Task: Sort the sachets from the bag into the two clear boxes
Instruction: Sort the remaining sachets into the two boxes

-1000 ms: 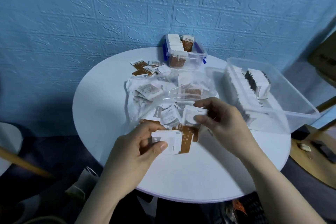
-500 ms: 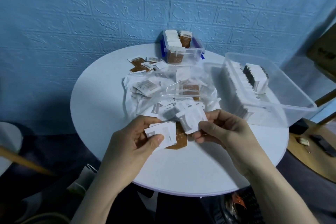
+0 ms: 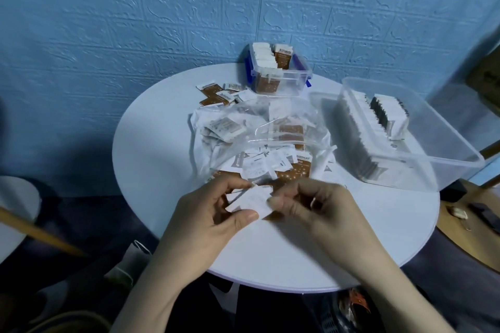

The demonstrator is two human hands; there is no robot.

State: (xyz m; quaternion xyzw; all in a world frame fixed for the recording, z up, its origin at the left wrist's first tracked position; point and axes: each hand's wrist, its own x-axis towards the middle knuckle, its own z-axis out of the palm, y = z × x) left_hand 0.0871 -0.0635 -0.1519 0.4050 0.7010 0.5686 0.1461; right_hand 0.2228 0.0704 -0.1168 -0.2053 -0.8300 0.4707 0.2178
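Nearest to the camera, the left hand [image 3: 213,213] is pinching a small stack of white sachets [image 3: 250,201] between curled fingers and thumb, above the near part of the round white table [image 3: 151,170]. The right hand [image 3: 319,208] is meeting it from the right, its curled fingertips gripping the right edge of the same stack. The stack is lying tilted, its long axis running from near left to far right. A band of bare tabletop is lying between the hands and the near rim, and more bare surface on the left.

Just beyond the hands, the clear plastic bag [image 3: 259,127] is lying open and flat, with white and brown sachets spilling toward the hands. On the right, the large clear box [image 3: 460,159] is overhanging the table edge, with sachets standing in rows. Farther, a few loose brown sachets [image 3: 213,94] are lying beside the small clear box [image 3: 295,81], which is standing at the far rim near the blue wall [image 3: 135,21].
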